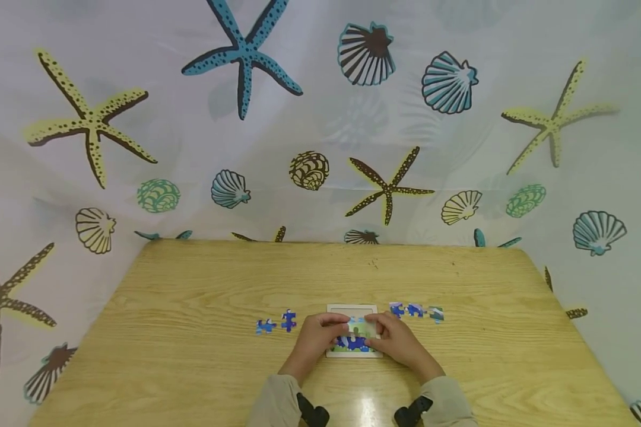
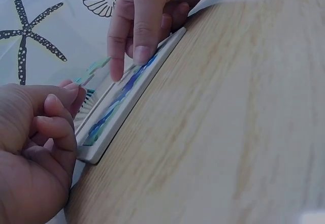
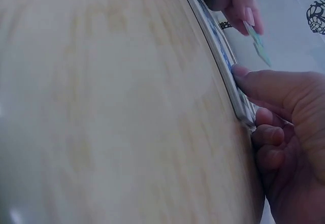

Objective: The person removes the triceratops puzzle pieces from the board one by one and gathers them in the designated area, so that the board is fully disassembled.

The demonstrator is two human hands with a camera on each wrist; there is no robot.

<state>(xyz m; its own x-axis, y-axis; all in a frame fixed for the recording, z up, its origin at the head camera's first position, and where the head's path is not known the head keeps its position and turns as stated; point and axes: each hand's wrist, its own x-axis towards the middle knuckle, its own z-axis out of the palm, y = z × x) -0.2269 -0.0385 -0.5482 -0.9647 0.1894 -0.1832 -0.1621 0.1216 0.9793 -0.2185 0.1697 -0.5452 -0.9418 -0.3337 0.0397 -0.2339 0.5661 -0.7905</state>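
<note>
My left hand (image 1: 314, 339) pinches a light green jigsaw piece (image 3: 259, 46) between thumb and fingertips, tilted above the puzzle tray. The pale-rimmed tray (image 1: 352, 356) lies flat between both hands. Its near part holds fitted blue and green pieces (image 1: 351, 344); part of the far half shows bare backing. My right hand (image 1: 404, 344) is at the tray's right side. Its thumb (image 2: 144, 54) rests on the fitted pieces near the rim, while the index finger reaches out straight close to the held piece. The hands hide parts of the tray's sides.
Two loose blue jigsaw pieces (image 1: 288, 320) lie on the wooden table (image 1: 192, 356) left of the tray. Three more pieces (image 1: 415, 310) lie in a row beyond the right hand. A shell-patterned cloth (image 1: 299, 118) hangs behind and along the table's sides.
</note>
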